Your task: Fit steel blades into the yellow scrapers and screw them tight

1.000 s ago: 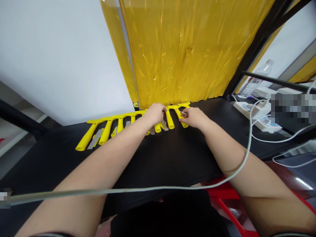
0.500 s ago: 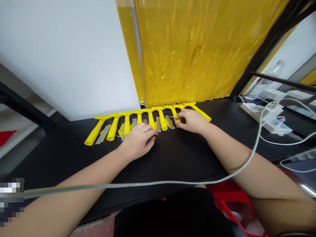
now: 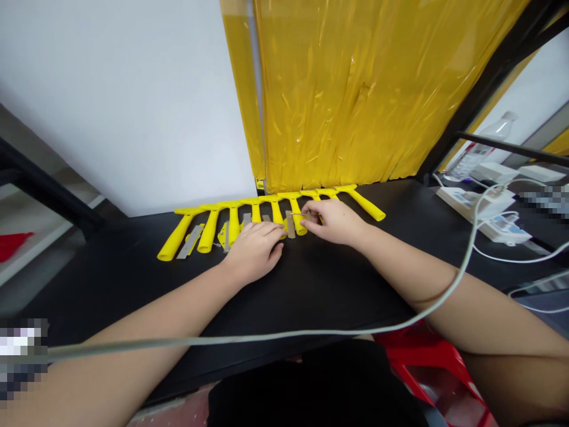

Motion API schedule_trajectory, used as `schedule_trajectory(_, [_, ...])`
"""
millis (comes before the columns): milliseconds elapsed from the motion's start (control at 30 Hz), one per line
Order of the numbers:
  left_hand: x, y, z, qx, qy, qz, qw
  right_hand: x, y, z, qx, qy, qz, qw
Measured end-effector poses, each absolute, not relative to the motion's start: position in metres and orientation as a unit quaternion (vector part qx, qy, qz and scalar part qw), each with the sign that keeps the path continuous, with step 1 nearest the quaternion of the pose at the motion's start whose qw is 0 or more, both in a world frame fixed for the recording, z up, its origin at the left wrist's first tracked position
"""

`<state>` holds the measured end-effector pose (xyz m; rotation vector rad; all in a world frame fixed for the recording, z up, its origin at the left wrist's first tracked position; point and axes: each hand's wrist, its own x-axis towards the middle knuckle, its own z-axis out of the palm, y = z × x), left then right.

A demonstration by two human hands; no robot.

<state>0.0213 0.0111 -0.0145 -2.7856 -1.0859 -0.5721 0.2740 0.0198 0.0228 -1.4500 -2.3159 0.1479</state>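
Yellow T-shaped tools with hollow handles (image 3: 175, 238), perhaps squeegees, lie side by side in a row on a black tabletop (image 3: 284, 290). Flat grey metal strips (image 3: 190, 241) rest between several handles, with small yellow pieces and bits of chain near them. My left hand (image 3: 253, 252) lies palm down over the middle of the row, fingers stretched out on the handles and hiding part of them. Toward the right of the row, my right hand (image 3: 329, 220) pinches a thin metal piece (image 3: 299, 214) that points left across a handle. Its exact kind is too small to tell.
Yellow plastic film (image 3: 320, 101) and a white panel (image 3: 133, 112) stand behind the row. A pale cable (image 3: 284, 335) loops across the front, over my forearms. White boxes (image 3: 482, 213) and a clear bottle (image 3: 484, 145) are at right. Below is a red stool (image 3: 422, 350).
My right hand has moved left along the row with the thin metal piece. My left hand stays over the same handles. The view has shifted slightly.
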Motion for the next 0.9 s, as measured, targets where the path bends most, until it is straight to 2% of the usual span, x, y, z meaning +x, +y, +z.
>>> schedule_trajectory(100, [0.021,0.011,-0.015,-0.916,-0.352,-0.187,0.053,0.253,0.021,0.027,-0.554,-0.826,0.009,0.108])
schedule_trajectory(200, [0.021,0.011,-0.014,-0.917,-0.35,-0.186,0.053,0.24,0.023,0.029,-0.58,-0.813,-0.01,0.053])
schedule_trajectory(533, [0.021,0.012,-0.014,-0.918,-0.347,-0.19,0.023,0.236,0.03,0.02,-0.593,-0.805,0.006,0.028])
schedule_trajectory(667, [0.021,0.012,-0.016,-0.919,-0.343,-0.193,0.021,0.241,0.031,0.015,-0.585,-0.808,0.007,0.065])
schedule_trajectory(900, [0.021,0.014,-0.018,-0.921,-0.336,-0.194,0.035,0.255,0.035,0.006,-0.588,-0.768,0.057,0.249])
